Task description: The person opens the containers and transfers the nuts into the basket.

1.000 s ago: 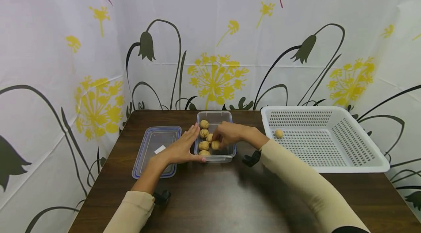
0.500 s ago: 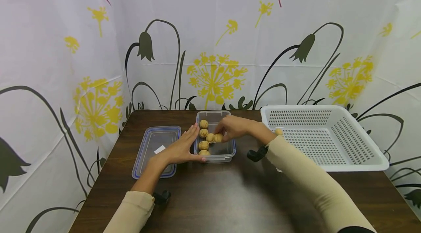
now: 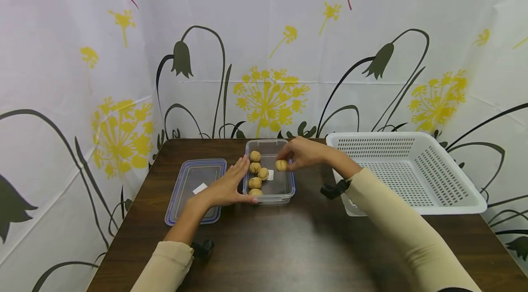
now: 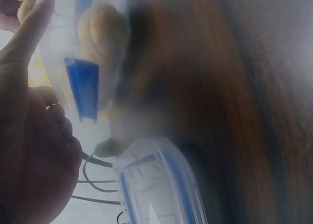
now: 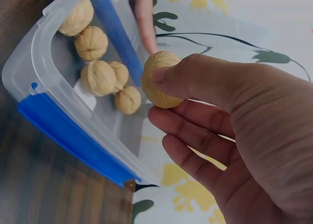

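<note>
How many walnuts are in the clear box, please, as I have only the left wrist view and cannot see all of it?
Observer: Five walnuts lie in the clear box.
Operator: Thank you; what stands to the right of it?
Observer: A white basket, partly hidden behind the right sleeve.
Operator: And how is the other one being held?
Observer: The right hand pinches that walnut, its thumb on the side that the right wrist view shows.

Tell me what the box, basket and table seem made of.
Box: probably clear, smooth plastic; a walnut shows through its wall. Basket: likely white molded plastic, with rows of neat holes. Table: perhaps glossy wood or laminate; grain and sheen show.
</note>
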A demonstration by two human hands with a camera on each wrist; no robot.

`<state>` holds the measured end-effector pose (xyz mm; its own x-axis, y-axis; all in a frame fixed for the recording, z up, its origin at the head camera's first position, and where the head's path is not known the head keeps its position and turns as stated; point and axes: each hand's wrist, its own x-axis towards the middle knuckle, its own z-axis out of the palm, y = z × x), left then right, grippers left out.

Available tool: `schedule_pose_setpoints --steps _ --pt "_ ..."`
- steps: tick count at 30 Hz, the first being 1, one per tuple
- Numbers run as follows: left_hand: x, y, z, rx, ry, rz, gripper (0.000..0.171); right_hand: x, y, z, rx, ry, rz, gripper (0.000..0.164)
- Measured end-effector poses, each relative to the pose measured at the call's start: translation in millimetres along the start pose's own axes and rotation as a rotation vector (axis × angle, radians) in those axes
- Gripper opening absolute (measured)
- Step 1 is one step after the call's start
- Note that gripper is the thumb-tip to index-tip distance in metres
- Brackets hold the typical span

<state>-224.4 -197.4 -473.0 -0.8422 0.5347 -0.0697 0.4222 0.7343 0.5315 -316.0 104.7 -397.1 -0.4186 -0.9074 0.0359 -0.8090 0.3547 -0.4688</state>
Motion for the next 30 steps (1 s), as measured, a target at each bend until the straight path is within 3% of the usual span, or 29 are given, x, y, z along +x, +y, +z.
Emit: schedule_pose_setpoints --steps 13,22,30 --pt "0.8 -1.6 1.3 0.002 0.003 0.002 0.125 -33 2 -27 0.086 0.073 0.065 0.037" --pt "0.8 0.0 0.5 -0.001 -0.002 0.004 0.125 -60 21 -38 0.233 0.116 0.139 0.037" --pt "0.3 -1.4 0.9 -0.003 -0.005 -0.003 0.125 -87 39 -46 0.227 0.162 0.157 0.037"
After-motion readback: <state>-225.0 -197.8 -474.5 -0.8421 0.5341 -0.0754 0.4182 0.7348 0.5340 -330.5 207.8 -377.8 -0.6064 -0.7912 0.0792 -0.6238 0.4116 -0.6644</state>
